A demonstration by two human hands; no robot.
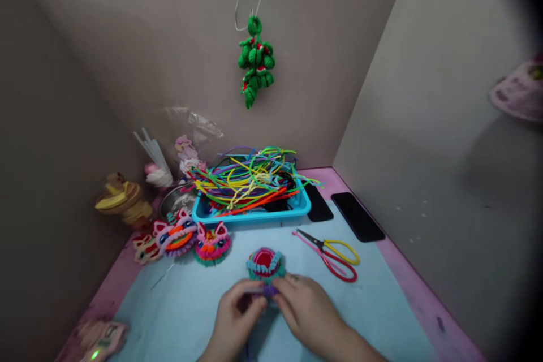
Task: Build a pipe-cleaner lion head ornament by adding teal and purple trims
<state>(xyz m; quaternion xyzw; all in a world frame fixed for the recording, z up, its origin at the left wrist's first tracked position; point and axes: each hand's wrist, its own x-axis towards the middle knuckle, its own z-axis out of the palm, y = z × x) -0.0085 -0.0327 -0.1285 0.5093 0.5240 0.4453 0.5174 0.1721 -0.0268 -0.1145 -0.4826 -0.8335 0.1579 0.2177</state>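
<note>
Near the front middle of the table, both hands meet over a small purple pipe cleaner coil (270, 291). My left hand (234, 317) is closed in a pinch at the coil's left end, where a thin pale length shows between thumb and forefinger. From the other side my right hand (309, 304) pinches the coil, its fingers partly covering it. A dark strand hangs below the left fingers. Just beyond the fingertips lies a round fuzzy piece (265, 262) of teal, light blue and crimson pipe cleaner. Whether the coil is joined to it, I cannot tell.
Scissors (333, 255) with red and yellow handles lie right, a pink strip beneath. A blue tray (254, 216) holds many pipe cleaners; two black phones (358, 216) are beside it. Finished fuzzy animal faces (212, 243) sit left. A pink device (104, 339) glows green at front left.
</note>
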